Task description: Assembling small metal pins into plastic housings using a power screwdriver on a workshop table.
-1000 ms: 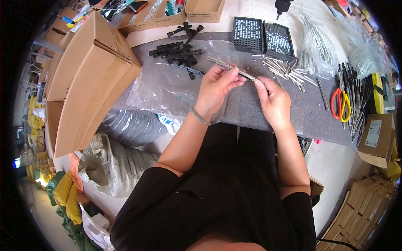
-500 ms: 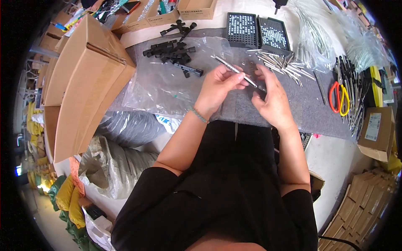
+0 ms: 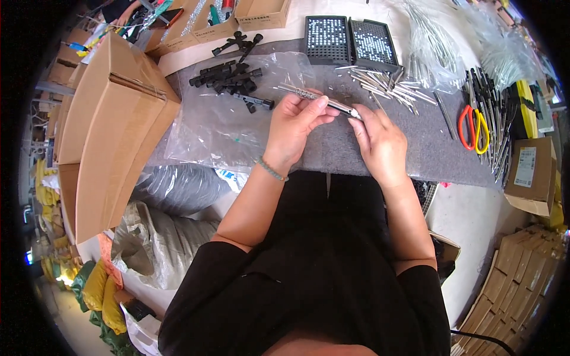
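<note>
A slim silver metal rod (image 3: 340,107) lies slantwise between my hands above the grey mat. My left hand (image 3: 291,127) is closed round its middle, thumb on top, with the far-left end sticking out. My right hand (image 3: 383,145) pinches the rod's near-right end, where a small pale tip shows beside the fingertips. On a clear plastic bag (image 3: 202,127) to the left rests a pile of black cylindrical parts (image 3: 228,77). Loose silver rods (image 3: 392,89) are scattered just beyond my right hand.
Two black trays (image 3: 326,61) of small pale pieces stand at the back. Scissors (image 3: 469,127) with red and yellow handles and long dark rods (image 3: 499,127) lie at right. A large cardboard box (image 3: 113,142) rises at left. Open cardboard trays (image 3: 261,16) sit at the far edge.
My right hand has closed from spread fingers onto the rod's end. The rod has shifted slightly left in view, along with the whole scene.
</note>
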A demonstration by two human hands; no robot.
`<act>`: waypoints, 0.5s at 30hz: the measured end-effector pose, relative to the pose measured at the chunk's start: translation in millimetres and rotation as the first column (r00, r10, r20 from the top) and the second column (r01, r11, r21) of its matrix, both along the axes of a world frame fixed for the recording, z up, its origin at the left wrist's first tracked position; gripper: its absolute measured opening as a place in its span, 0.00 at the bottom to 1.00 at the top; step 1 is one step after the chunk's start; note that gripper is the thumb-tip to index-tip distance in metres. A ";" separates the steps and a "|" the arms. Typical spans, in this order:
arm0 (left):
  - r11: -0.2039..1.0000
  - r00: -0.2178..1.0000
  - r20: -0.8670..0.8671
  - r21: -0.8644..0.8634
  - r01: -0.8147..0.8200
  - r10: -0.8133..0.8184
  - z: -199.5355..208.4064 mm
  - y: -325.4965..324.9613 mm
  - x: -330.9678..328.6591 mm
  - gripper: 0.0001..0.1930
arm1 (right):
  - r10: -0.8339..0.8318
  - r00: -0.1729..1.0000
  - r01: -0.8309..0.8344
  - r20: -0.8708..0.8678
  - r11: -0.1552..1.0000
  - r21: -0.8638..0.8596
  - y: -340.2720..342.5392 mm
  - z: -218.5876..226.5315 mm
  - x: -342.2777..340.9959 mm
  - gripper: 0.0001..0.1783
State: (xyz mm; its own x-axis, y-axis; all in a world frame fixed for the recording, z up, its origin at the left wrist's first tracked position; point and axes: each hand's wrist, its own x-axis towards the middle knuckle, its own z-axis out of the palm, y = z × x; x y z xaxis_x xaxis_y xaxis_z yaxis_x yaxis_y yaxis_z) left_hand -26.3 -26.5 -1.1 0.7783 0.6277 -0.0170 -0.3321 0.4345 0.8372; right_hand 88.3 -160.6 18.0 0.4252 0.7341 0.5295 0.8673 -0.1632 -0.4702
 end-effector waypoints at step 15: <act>0.975 0.984 -0.171 0.205 0.084 -0.049 14.2 -3.8 -5.9 0.12 | 0.225 0.851 -0.245 -0.474 0.969 0.020 5.9 6.9 -1.2 0.10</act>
State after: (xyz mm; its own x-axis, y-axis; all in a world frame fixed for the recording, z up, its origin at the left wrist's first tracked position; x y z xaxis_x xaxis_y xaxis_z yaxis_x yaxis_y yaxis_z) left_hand -32.1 -30.3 13.1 0.8159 0.5778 -0.0203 -0.1594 0.2586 0.9528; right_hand 87.1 -154.6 24.9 0.4279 0.8597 0.2789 0.5600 -0.0100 -0.8284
